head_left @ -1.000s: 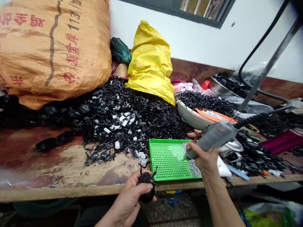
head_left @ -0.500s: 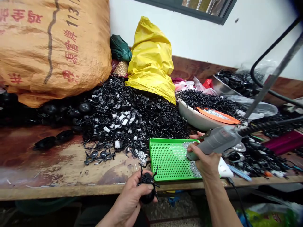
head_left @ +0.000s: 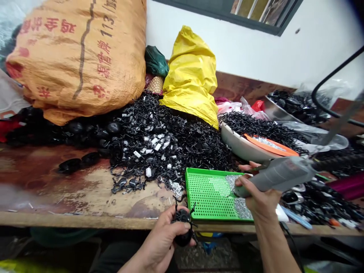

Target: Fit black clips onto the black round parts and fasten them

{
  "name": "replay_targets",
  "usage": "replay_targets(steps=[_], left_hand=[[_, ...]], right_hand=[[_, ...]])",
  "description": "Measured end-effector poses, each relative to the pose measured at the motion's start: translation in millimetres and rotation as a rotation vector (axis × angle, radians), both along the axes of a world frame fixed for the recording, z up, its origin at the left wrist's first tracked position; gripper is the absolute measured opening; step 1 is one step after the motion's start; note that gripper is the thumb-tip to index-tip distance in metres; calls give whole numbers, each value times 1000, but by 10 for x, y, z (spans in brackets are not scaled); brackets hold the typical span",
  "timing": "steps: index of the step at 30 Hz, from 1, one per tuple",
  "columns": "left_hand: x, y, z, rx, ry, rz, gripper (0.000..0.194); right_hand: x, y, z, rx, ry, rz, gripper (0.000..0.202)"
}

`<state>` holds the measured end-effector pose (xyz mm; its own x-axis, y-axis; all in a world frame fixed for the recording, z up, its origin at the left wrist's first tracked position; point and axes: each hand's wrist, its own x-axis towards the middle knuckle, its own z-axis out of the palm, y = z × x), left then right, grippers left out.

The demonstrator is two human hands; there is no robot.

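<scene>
Black plastic beetle (head_left: 182, 228), lower centre of the frame, clamped between thumb and fingers of the left hand (head_left: 166, 238); right hand (head_left: 263, 199), well apart from the left, wraps a grey driver-like tool (head_left: 280, 175), tip over the green tray (head_left: 199, 195); step in hand, I judge: picking up a silvery piece (head_left: 243, 207), likely a screw; next move calls for steady aim; beetle glossy, rounded, thin-legged; tray rigid, perforated; orange sack (head_left: 119, 72), upper left, woven, creased.

wall (head_left: 241, 53) bright | tabletop (head_left: 79, 189) hazed by pale glare at left | floor (head_left: 222, 254) dim | top-right corner dark | right edge soft
</scene>
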<state>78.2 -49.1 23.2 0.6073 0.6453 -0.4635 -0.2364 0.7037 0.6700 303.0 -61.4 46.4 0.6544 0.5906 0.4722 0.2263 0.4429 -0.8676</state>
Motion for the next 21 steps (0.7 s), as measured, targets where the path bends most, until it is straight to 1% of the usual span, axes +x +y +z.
replay_targets(steps=[2, 4, 7, 9, 11, 14, 18, 21], left_hand=[[9, -1, 10, -5, 2, -2, 24], [20, -2, 11, -9, -7, -10, 23], [33, -9, 12, -10, -19, -18, 22], [36, -15, 20, -7, -32, -22, 22], [35, -21, 31, 1, -36, -24, 22], [27, -23, 43, 23, -30, -21, 24], [21, -18, 34, 56, -61, -17, 24], [24, -21, 18, 49, -67, -8, 25]], right_hand=[[-67, -31, 108, 18, 17, 58, 38], [-186, -65, 222, 31, 65, 151, 37], [-447, -114, 355, 66, 167, 304, 36], [-636, -135, 402, 92, 215, 382, 36], [-801, -143, 416, 99, 235, 435, 36], [-970, -129, 398, 89, 232, 470, 35], [-1065, -102, 364, 89, 227, 505, 35], [-1088, -105, 353, 95, 225, 530, 34]])
